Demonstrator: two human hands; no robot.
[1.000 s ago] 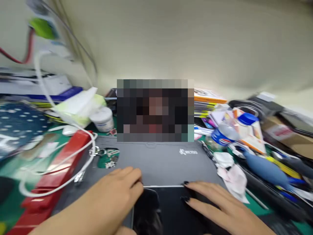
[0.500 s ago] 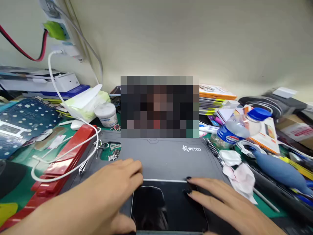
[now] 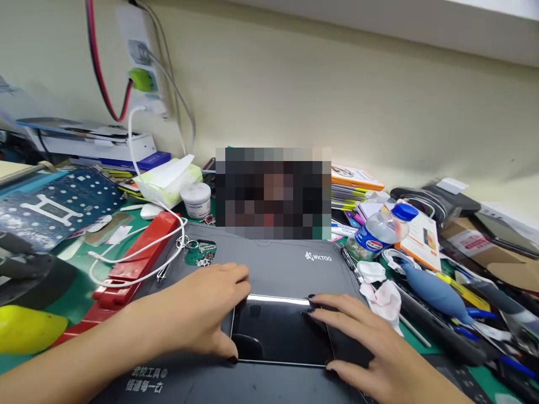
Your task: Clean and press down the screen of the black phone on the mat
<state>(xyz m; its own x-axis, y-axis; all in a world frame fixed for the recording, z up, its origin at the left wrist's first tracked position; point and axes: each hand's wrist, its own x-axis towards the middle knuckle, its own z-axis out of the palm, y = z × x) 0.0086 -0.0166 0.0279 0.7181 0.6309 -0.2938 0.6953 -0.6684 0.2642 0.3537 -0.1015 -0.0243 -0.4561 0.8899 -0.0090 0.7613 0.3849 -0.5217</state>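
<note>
A smartphone [image 3: 283, 330] with a black glossy screen lies sideways, face up, over the grey work mat [image 3: 269, 269]. My left hand [image 3: 206, 308] grips its left end, thumb at the near corner and fingers curled over the far corner. On the right end, my right hand [image 3: 353, 336] holds it with two dark-nailed fingertips at the far edge and the thumb at the near corner. Whether the phone touches the mat or is slightly lifted, I cannot tell. The left fingertips are hidden from view.
Left of the mat are a red tool [image 3: 138, 258] under a white cable and a white jar [image 3: 196, 200]. A blurred-out dark rectangle [image 3: 273, 193] stands behind. To the right are a bottle [image 3: 381, 233], crumpled tissue [image 3: 382, 300] and a blue air blower [image 3: 438, 292].
The view has shifted and takes in more of the near mat. Both hands and the phone appear higher, and the phone's near edge and my right thumb now show fully.
</note>
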